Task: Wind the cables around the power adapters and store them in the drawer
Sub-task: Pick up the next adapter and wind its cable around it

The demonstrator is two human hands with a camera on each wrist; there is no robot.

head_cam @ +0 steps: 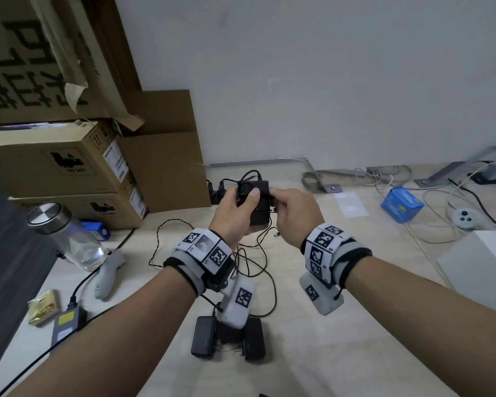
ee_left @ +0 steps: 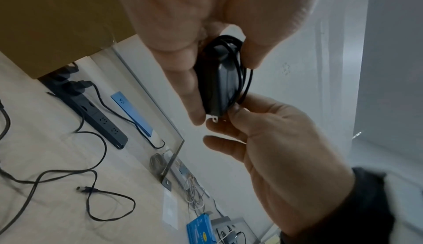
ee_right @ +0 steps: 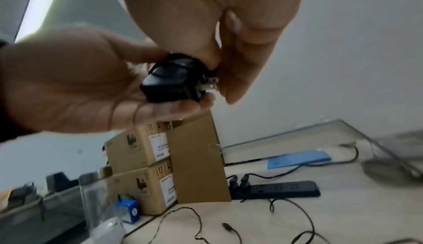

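A black power adapter is held up above the desk between both hands. My left hand grips its body, thumb on top, fingers underneath. Several turns of its thin black cable lie around the body. My right hand pinches the cable beside the metal prongs. The rest of the cable hangs to the desk in loose loops, its plug end lying free. Two more black adapters lie near the front edge under my left wrist. No drawer is in view.
Stacked cardboard boxes fill the left. A black power strip lies behind the hands. A glass bottle, a grey handset and a grey adapter sit at left; a blue box and white box at right.
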